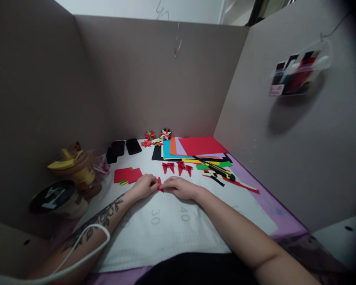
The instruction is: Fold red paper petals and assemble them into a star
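Landmark: the sheet stack (201,146), red sheet uppermost. Your small red paper piece (160,186) lies on the white-covered tabletop (166,245), nearer you than the stack and left of its near edge, between your two hands.

Your left hand (146,186) at the piece's left side: knuckles up, wrist low, fingers curled inward and nearly closed, tips meeting the paper. Your right hand (179,187) opposite: flatter, back of hand up, fingers together and reaching left, tips at the piece's right side. Cannot tell for either whether you pinch the paper or only press it. Both forearms run low and converge on the piece; left one tattooed, a white cable (99,227) crossing in front of it, right one slanting in from the opposite side.

Just on your side of the stack: two folded red shapes (184,169), side by side. At its near right, a yellow-black cutter (221,171), laid aslant. Well left of it, red paper squares (125,175), beyond your left hand. Off its far left corner, folded paper stars (165,134) in a cluster; farther left, a black phone (133,146).
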`<state>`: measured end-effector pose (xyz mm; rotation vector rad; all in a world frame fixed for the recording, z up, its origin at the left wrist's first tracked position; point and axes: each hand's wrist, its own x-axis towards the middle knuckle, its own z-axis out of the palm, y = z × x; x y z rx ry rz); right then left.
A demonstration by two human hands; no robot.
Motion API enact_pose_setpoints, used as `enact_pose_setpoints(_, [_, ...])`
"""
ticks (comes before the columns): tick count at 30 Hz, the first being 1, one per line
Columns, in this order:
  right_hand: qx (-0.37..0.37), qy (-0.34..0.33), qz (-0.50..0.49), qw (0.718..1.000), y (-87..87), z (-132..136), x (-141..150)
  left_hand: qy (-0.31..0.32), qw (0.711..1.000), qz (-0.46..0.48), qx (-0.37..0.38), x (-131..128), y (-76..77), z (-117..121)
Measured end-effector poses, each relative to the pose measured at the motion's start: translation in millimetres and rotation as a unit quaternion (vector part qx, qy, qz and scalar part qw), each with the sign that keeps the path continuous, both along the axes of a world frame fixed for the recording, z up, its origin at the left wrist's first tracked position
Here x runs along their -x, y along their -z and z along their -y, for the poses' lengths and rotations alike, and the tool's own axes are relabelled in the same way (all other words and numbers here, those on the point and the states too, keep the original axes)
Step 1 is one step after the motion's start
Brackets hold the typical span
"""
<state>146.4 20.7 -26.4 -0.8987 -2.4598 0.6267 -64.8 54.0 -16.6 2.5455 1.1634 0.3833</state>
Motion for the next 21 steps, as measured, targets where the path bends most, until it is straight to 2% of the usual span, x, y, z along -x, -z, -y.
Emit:
enact_pose_setpoints(13, [-0.010, -0.038, 0.009, 0.999, 7.4, -5, -2, -0.023, 1.000, -0.006, 0.009, -3, 2.7, -3])
enact_pose_setpoints(18, [0.003, -0.002, -0.012, 1.000, 7.2, -3, -2, 0.035, 0.998, 0.018, 0.040, 4, 0.6, -6])
enact_pose_setpoints(21, [0.002, -0.006, -0.007, 1.000, 7.2, -3, -2, 0.082, 0.993, 0.045, 0.066, 10, -2.6, -6])
